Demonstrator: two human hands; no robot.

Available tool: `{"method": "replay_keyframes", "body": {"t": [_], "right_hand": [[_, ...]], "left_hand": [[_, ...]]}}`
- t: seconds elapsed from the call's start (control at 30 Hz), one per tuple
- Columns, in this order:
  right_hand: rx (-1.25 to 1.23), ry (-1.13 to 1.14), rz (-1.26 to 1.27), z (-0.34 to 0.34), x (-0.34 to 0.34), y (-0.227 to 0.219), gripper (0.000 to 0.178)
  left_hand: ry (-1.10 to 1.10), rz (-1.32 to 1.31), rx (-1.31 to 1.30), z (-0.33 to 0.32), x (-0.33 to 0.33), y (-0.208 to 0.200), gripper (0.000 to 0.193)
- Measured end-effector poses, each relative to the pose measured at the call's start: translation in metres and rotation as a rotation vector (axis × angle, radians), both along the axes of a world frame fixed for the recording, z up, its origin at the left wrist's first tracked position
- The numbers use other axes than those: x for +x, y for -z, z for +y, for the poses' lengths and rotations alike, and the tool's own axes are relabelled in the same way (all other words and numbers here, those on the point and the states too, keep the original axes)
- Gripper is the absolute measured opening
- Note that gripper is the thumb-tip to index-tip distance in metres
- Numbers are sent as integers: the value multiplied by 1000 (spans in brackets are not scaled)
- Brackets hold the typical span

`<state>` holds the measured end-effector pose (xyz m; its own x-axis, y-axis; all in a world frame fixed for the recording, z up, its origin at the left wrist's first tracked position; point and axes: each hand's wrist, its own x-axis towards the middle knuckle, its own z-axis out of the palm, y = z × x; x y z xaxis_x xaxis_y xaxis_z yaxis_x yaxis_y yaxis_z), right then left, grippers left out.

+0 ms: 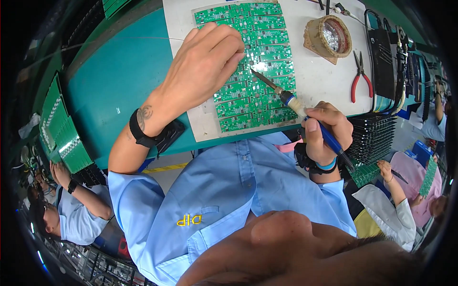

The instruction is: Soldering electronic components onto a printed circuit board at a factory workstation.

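Note:
My right hand [329,129] is closed round the blue handle of a soldering iron [291,101]. Its dark tip points up and left onto a panel of green circuit boards [274,66], close to a bright spot of reflected light. Over the panel's left part lies my left hand [205,64], with fingers curled together. A thin solder wire [143,37] runs in from the left and goes into this hand. The fingertips and the wire's end are hidden behind the hand. The panel rests on a pale board [202,126].
A round pot of shiny metal [334,35] stands at the far right. Beside it lie red-handled pliers [361,78]. Black racks with boards [374,138] stand beyond the right edge. Green boards [64,128] are stacked left of the teal mat [119,86]. Co-workers sit on both sides.

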<state>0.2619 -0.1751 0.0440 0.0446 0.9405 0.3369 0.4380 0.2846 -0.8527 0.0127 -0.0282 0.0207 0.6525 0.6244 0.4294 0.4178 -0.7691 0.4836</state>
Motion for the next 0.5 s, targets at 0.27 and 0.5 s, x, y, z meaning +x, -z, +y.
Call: {"method": "replay_keyframes", "body": {"t": [0.27, 0.5], "right_hand": [[63, -38, -33, 3, 4, 3, 12], [64, -39, -29, 2, 4, 1, 13]], "left_hand": [[11, -43, -25, 0, 1, 1, 15], [4, -57, -42, -1, 2, 1, 15]]}}
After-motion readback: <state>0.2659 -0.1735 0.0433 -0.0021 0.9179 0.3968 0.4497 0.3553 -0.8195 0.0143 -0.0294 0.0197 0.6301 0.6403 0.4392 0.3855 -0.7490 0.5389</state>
